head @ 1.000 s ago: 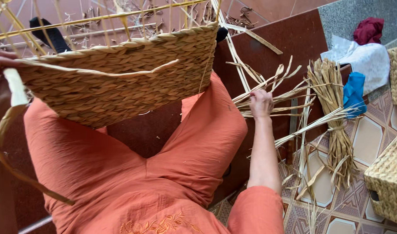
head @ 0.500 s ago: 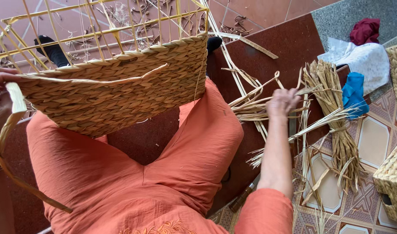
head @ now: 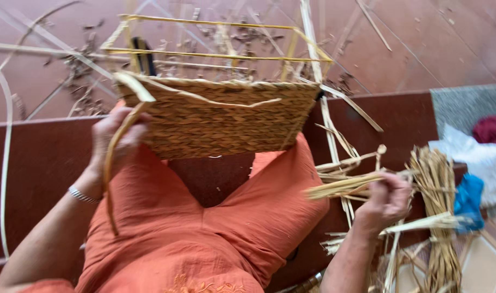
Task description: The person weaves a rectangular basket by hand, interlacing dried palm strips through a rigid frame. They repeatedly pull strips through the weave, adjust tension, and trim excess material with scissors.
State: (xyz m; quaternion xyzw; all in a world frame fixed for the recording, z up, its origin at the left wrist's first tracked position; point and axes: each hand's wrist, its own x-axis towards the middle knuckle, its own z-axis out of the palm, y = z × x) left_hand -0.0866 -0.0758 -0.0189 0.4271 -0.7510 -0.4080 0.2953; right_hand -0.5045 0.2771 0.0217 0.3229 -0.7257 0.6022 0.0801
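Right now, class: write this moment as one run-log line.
left hand: holds half-woven basket on lap | right hand: grips straw strands | straw bundle: on floor beside right hand

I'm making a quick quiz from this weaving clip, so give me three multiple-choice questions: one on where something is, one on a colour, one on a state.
1. Where does the half-woven basket sit?
A. on the person's lap
B. beside the blue cloth
C. on the white cloth

2. What colour is the wire frame above the woven part?
A. blue
B. yellow
C. black

3. What is the right hand doing?
A. lying flat and empty
B. closed in a grip on straw strands
C. resting on the basket

Answers: 1 A, it rests over the orange-clad knees, steadied by the left hand. 2 B, the bare bars show yellow. 3 B, the fingers wrap a bunch of strands.
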